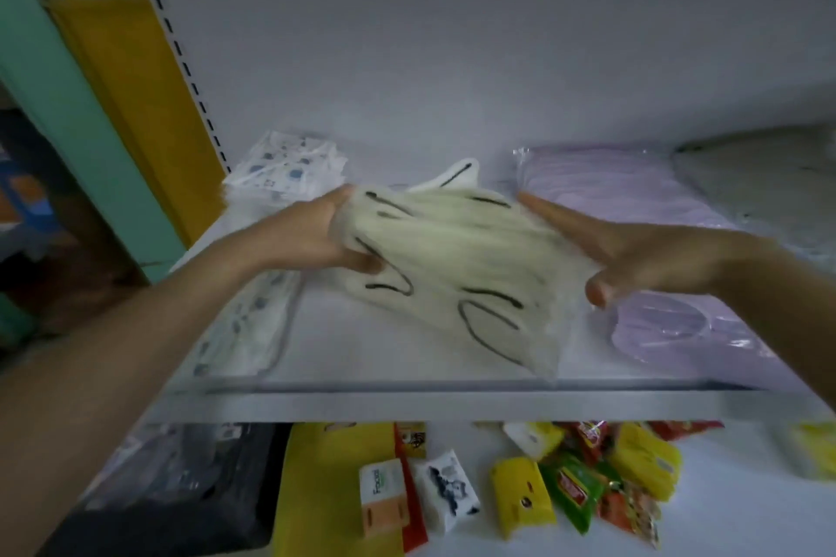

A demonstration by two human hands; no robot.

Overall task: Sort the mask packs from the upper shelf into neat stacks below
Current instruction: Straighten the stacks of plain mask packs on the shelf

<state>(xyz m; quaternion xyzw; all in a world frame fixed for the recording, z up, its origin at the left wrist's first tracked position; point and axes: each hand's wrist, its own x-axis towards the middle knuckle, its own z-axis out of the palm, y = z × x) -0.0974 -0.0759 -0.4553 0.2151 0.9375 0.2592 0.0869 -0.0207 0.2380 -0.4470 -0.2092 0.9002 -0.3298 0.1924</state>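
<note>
Nearest me, the lower shelf (pixel 724 511) was a jumble: snack packets (pixel 583 497) in red, green and yellow, a yellow bag (pixel 325 488), and dark packs (pixel 203 488) off to the left. There was no obvious open spot for a neat stack down there, so anything brought down risked landing on a slope and sliding.

Just above that ran the upper shelf's front lip (pixel 452 405), and over it was the action. The cream mask pack (pixel 466 258) was held between both hands, tilted, with its near corner hanging low over the lip. The left hand (pixel 312 235) had its fingers curled round the pack's left edge in a proper grip. The right hand (pixel 633 253) was looser: its fingers lay long and nearly straight along the far right side, and only the thumb pinched the near edge. That was the weak side. The wrapper looked slick and floppy, and I judged a quick pull could slip it from that pinch, or catch the drooping corner on the lip.

Just left sat a patterned pack (pixel 244 330), and on the right was a lilac pack (pixel 633 204) touching the right wrist. A careless sweep could have dragged either one off.

Farther back lay another cream pack (pixel 457 176), more patterned ones (pixel 289 165) and a grey pack (pixel 769 176), all unsorted.
</note>
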